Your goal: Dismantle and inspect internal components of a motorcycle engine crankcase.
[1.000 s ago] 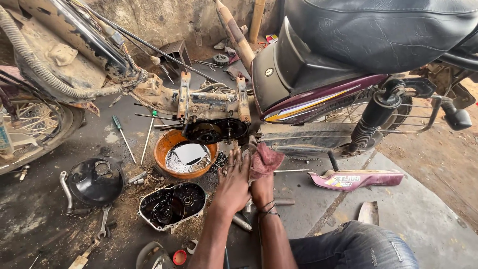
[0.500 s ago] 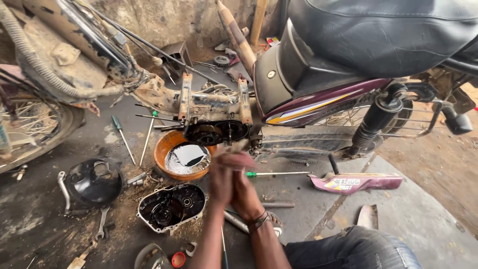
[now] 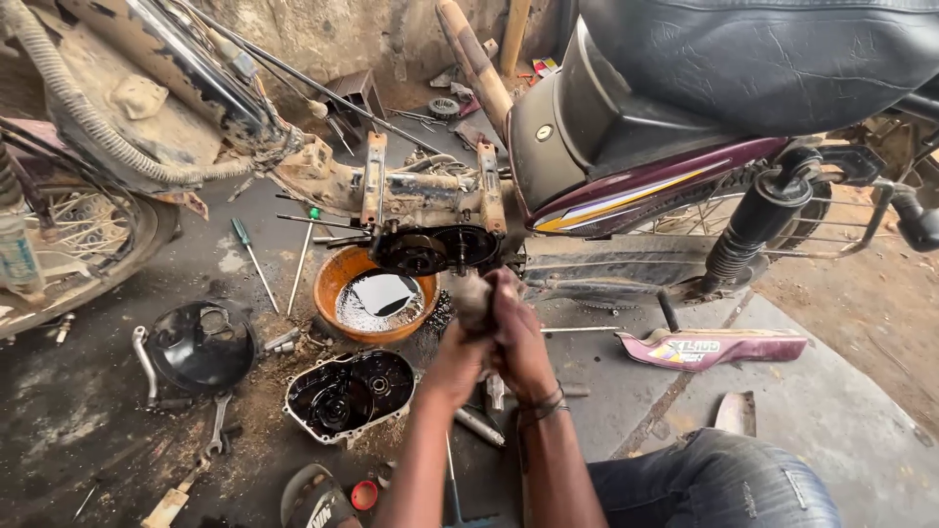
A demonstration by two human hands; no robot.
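1. Nearest the camera a knee (image 3: 714, 484) in jeans is seen at lower right, and both forearms reach forward over the oily floor (image 3: 78, 430).
2. The left hand (image 3: 460, 347) and right hand (image 3: 516, 337) are pressed together, fingers curled around a small dirty object (image 3: 471, 298) between them; what it is cannot be told.
3. The object is held just in front of the open engine (image 3: 435, 246) and beside the orange bowl (image 3: 377, 293) of dark oil.
4. Below the hands lie a black engine cover (image 3: 347, 391), its inside up, a round cover (image 3: 201, 342) and loose spanners (image 3: 217, 422).
5. Judged risk: with oily hands the object could slip and drop into the bowl, splashing oil, or fall among the grit on the floor.
6. Judged risk: an elbow drawn back could knock the engine cover or scatter the tools.
7. Open room is tight: the engine and frame close the front and the motorbike's (image 3: 685, 117) rear wheel and shock close the right.
8. Freer floor lies to the right rear, past the maroon panel (image 3: 709, 347); two screwdrivers (image 3: 249, 254) lie farther left.
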